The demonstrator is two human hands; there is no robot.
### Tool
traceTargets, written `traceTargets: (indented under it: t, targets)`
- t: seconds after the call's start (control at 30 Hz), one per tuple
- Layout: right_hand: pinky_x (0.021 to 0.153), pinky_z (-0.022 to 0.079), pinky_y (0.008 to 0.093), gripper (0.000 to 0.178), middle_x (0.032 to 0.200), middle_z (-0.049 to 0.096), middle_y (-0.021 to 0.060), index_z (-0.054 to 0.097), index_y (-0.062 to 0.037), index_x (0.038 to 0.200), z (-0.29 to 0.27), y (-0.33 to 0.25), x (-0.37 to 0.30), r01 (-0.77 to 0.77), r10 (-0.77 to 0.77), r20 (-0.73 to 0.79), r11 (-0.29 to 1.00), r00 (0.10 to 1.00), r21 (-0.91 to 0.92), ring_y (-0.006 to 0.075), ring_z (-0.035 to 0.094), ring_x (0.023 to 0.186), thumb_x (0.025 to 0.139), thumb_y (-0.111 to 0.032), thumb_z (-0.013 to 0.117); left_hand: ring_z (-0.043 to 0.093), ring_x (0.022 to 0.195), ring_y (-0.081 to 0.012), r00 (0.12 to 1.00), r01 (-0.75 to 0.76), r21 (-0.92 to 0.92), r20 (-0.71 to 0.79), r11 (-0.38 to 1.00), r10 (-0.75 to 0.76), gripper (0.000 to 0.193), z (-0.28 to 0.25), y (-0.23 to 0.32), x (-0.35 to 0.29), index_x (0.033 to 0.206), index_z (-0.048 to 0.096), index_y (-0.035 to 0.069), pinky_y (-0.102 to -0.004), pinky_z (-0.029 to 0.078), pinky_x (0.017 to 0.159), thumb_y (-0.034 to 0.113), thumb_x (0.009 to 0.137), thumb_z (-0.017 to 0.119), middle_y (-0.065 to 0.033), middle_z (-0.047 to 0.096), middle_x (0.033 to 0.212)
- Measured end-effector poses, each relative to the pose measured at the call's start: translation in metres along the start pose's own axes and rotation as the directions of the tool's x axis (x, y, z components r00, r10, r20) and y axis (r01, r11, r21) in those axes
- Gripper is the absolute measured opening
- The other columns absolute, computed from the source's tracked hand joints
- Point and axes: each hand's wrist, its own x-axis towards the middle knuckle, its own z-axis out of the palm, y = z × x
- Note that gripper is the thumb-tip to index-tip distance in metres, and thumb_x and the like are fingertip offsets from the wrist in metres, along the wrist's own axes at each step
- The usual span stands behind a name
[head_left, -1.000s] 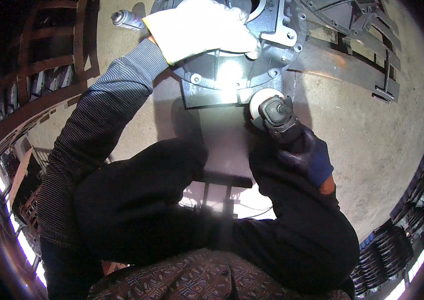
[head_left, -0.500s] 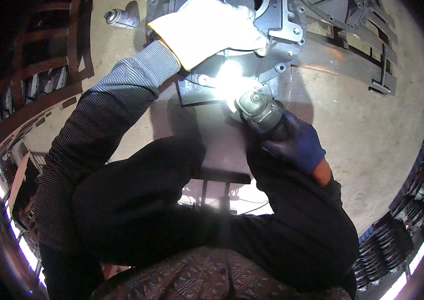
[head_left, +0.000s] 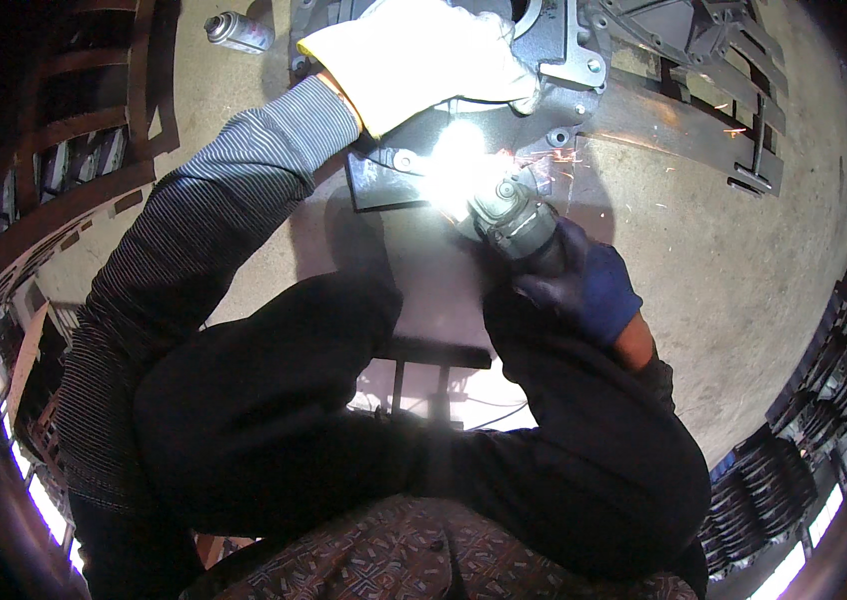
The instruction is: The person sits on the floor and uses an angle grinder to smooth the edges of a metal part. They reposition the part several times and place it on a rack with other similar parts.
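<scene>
A white-gloved left hand, my left hand, presses down on a grey metal casting with bolt holes along its rim. Its fingers curl over the part, though glare washes out their detail. My right hand, in a dark blue glove, is wrapped round the body of an angle grinder. The grinder's head meets the near edge of the casting, where a bright white glare hides the disc and the contact spot. Orange sparks fly off to the right. Below the casting's left side, a flat dark plate sticks out.
A spray can lies at the upper left. Beyond the casting, another grey metal part rests near a slatted metal frame. Brown racking stands at far left, and stacked dark parts at lower right.
Sparks now spray rightward from the grinder, where none showed before. The grinder and my right hand have shifted slightly left; my left hand stays on the casting.
</scene>
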Motion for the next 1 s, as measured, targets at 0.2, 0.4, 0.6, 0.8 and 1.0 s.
traceTargets:
  t: [0.2,0.4,0.6,0.8,1.0]
  targets:
    - [0.082,0.059,0.0552,0.092,0.101,0.076,0.0261,0.05,-0.0095,0.149,0.007,0.013,0.0,0.082,-0.081,0.019,0.996,0.997,-0.044,0.0466,0.074,0.094,0.081,-0.063,0.082,0.074,0.083,-0.0162,1.0,0.006,-0.275,-0.024,0.961,-0.013,0.017,0.004,-0.006,-0.003,0.111,0.083,0.001,-0.0265,0.057,0.071,0.012,0.099,0.076,-0.0111,0.082,0.099]
    - [0.081,0.06,0.055,0.093,0.101,0.075,0.0265,0.049,-0.0096,0.152,0.008,0.017,-0.001,0.122,-0.122,-0.008,0.992,0.993,-0.029,0.0471,0.074,0.094,0.082,-0.063,0.081,0.074,0.085,-0.0167,0.984,0.141,-0.596,-0.002,0.791,-0.177,0.017,0.009,-0.006,-0.007,0.11,0.082,0.0,-0.0267,0.058,0.073,0.011,0.098,0.076,-0.0117,0.082,0.099]
    - [0.081,0.06,0.0545,0.09,0.104,0.075,0.0278,0.049,-0.0104,0.153,0.006,0.013,0.001,0.121,-0.122,-0.015,0.992,0.992,-0.024,0.047,0.074,0.093,0.084,-0.06,0.08,0.075,0.086,-0.0172,0.979,0.161,-0.633,0.002,0.757,-0.206,0.018,0.011,-0.006,-0.005,0.11,0.082,0.0,-0.027,0.058,0.075,0.011,0.098,0.076,-0.0123,0.082,0.1]
    - [0.081,0.06,0.0544,0.085,0.106,0.074,0.0285,0.05,-0.0113,0.152,0.005,0.009,-0.002,0.146,-0.146,0.004,0.988,0.989,-0.048,0.0473,0.074,0.092,0.086,-0.056,0.08,0.075,0.088,-0.0177,0.976,0.161,-0.656,-0.006,0.738,-0.218,0.018,0.012,-0.007,-0.005,0.11,0.082,-0.001,-0.0273,0.059,0.077,0.01,0.098,0.076,-0.0129,0.082,0.1]
    - [0.087,0.06,0.0528,0.085,0.112,0.075,0.0256,0.053,-0.011,0.15,0.002,0.007,0.001,0.081,-0.081,-0.005,0.996,0.997,-0.034,0.0468,0.073,0.099,0.082,-0.052,0.085,0.076,0.09,-0.0182,0.975,0.159,-0.677,-0.007,0.719,-0.222,0.018,0.013,-0.008,-0.006,0.11,0.082,-0.002,-0.0275,0.059,0.078,0.009,0.098,0.076,-0.0135,0.082,0.1]
